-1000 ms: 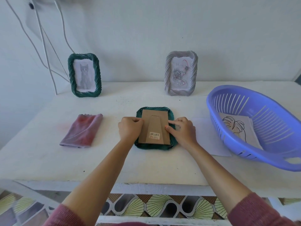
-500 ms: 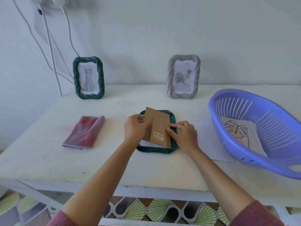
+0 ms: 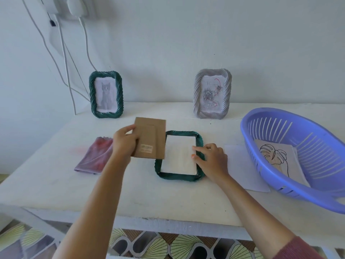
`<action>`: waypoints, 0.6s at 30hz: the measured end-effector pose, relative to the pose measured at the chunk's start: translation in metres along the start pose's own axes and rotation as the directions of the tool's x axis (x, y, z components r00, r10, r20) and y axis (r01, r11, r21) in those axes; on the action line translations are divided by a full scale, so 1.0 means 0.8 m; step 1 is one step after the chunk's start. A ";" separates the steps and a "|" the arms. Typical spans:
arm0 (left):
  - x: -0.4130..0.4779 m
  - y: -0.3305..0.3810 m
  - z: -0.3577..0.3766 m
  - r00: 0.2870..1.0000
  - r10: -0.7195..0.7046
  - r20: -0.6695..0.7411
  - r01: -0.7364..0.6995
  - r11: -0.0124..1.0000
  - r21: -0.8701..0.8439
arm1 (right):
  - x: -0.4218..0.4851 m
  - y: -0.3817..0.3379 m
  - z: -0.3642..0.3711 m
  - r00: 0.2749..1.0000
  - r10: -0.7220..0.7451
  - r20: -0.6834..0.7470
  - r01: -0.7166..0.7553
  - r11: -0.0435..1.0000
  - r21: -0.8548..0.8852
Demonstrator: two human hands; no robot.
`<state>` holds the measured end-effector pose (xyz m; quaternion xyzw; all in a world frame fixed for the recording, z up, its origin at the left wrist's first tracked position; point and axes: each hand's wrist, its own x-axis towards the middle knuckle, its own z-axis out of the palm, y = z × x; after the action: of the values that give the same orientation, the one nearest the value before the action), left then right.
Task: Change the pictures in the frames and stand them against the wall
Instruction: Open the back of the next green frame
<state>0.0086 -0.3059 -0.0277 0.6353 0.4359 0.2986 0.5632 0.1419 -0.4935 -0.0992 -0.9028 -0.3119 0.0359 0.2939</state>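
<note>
Green frame (image 3: 179,178) lies face down on the table (image 3: 168,202), directly under the right hand (image 3: 211,160) and just right of the left hand (image 3: 124,142). Its back is open, with a white sheet (image 3: 178,156) exposed in the recess.

Left hand is clamped on the cardboard backing (image 3: 151,137), thumb on top, holding it clear of the table with its right edge overlapping the frame's left rim. Right hand rests on the frame's right rim with fingertips at the sheet's edge. Whether it pinches the sheet or only steadies the frame cannot be told.

Assessment: the sheet looks thin, limp and easily creased, and is best lifted at a free edge or corner. The backing looks light and stiff, to be held by its edges. The ribbed frame appears rigid and gives good purchase at the long sides.

Markings: a sticker (image 3: 146,148) on the backing is too blurred to read. Script in the grey frame (image 3: 212,94) is illegible.

Beyond the hands, that frame and a cat frame (image 3: 106,94) stand against the wall (image 3: 168,43). Right of the right hand lie a loose paper (image 3: 242,169) and a basket (image 3: 276,118) holding a leaf drawing (image 3: 274,156). A cloth (image 3: 93,159) lies left of the left hand.
</note>
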 end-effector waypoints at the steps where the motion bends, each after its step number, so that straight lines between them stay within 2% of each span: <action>1: 0.006 -0.006 -0.011 0.999 -0.008 -0.031 0.009 1.000 0.022 | 0.000 0.000 0.000 1.000 -0.001 0.000 0.001 1.000 -0.001; 5: 0.018 -0.035 -0.031 0.997 -0.070 -0.024 0.073 0.985 0.158 | 0.001 0.000 0.001 1.000 0.001 0.006 -0.001 1.000 0.007; 7: 0.020 -0.046 -0.032 0.999 -0.045 0.002 0.043 0.962 0.268 | 0.001 0.000 0.001 1.000 0.007 0.011 -0.007 1.000 0.015; 10: 0.021 -0.051 -0.027 0.998 0.030 0.059 -0.053 0.892 0.449 | 0.000 0.000 0.000 1.000 0.019 0.022 -0.020 0.999 0.029; 15: 0.018 -0.043 -0.011 0.999 0.006 0.031 -0.025 0.760 0.649 | -0.001 0.000 -0.002 0.999 0.020 0.035 -0.021 0.999 0.032; 18: 0.007 -0.030 0.004 0.995 0.088 0.044 -0.094 0.718 0.690 | 0.000 -0.001 -0.002 0.999 0.025 0.042 -0.025 0.999 0.019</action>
<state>0.0083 -0.3029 -0.0527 0.8212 0.4816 0.1394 0.2725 0.1414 -0.4936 -0.0976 -0.9027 -0.3063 0.0615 0.2958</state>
